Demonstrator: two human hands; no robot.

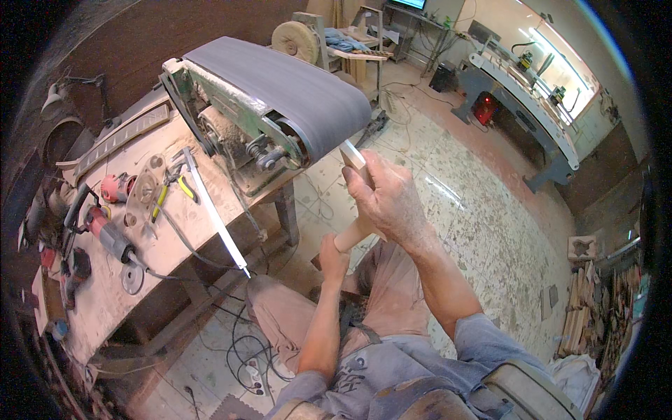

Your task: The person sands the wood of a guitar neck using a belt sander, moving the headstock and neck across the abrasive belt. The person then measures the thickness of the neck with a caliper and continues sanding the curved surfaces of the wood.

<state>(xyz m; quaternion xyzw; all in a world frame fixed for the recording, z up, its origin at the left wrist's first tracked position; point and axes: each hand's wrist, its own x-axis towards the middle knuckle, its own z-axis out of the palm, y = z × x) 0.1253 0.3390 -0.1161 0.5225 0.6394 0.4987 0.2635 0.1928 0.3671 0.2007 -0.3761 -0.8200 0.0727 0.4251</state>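
Observation:
My right hand is closed around the upper part of a pale wooden piece, with the thumb along its side. Lower down and nearer my body, my left hand grips the other end. The piece slants upward, and its flat top end comes up at the rounded front end of a belt sander with a wide grey belt. I cannot tell whether wood and belt touch. My fingers hide much of the piece's shape.
On the dusty workbench at left lie a long metal caliper-like tool, yellow-handled pliers and a red angle grinder. Black cables coil on the floor. A grey machine stands far right, wood offcuts near right.

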